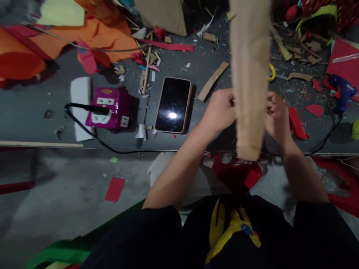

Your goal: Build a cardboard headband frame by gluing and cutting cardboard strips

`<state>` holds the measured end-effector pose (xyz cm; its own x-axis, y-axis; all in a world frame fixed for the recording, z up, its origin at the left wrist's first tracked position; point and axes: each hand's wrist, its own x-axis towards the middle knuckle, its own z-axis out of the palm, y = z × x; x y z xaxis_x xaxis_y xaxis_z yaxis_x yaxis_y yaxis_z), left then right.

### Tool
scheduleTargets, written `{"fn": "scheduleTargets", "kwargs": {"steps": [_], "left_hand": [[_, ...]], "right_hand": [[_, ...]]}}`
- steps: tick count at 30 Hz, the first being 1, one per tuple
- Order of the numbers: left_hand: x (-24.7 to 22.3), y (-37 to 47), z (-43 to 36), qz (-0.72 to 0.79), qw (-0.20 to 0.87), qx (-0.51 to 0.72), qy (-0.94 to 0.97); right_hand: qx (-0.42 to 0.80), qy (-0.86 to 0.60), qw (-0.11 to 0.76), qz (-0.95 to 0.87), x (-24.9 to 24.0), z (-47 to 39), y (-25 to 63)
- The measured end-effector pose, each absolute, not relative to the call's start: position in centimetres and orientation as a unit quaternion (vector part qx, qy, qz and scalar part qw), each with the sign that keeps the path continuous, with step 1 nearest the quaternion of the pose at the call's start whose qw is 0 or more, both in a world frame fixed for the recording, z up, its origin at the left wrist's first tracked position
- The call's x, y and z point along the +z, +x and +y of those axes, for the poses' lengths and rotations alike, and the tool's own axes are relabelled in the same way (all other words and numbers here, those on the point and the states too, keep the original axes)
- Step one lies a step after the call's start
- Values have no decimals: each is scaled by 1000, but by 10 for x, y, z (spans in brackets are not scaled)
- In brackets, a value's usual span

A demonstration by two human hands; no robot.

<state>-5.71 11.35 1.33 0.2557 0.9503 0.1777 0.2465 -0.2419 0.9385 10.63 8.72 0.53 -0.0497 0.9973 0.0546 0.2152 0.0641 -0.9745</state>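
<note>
A long tan cardboard strip (249, 78) runs up the view close to the camera, slightly blurred, its lower end over the table's front edge. My left hand (221, 110) is closed at the strip's left edge, with its fingertips hidden behind the cardboard. On the opposite edge my right hand (276, 112) has its fingers curled in against the strip. The strip covers whatever lies between the two hands. Beside my right wrist is a red ridged object (297, 123), and a flat cardboard piece (213, 81) rests just beyond my left hand.
A phone (173, 106) lies left of my hands, near a purple power socket block (110, 108) with a black cable plugged in. A blue glue gun (340, 91) is at the right. Orange paper (109, 37), cardboard scraps and a yellow ring (272, 72) litter the table.
</note>
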Motion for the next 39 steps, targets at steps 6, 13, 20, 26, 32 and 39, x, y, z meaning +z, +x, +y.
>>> {"fn": "scheduleTargets", "kwargs": {"steps": [6, 13, 20, 26, 32, 39], "left_hand": [[32, -56, 106, 465, 422, 396, 670], [25, -56, 106, 489, 342, 380, 707], [21, -56, 108, 482, 350, 393, 700], [21, -58, 111, 474, 389, 396, 684], [25, -58, 109, 436, 397, 409, 696], [22, -64, 113, 404, 304, 384, 772]], "right_hand": [[352, -538, 461, -611, 7, 84, 105], [308, -536, 454, -642, 4, 83, 105], [277, -544, 440, -659, 3, 83, 108], [313, -550, 447, -632, 5, 84, 107], [386, -549, 469, -575, 13, 86, 109], [447, -520, 473, -553, 11, 91, 113]]}}
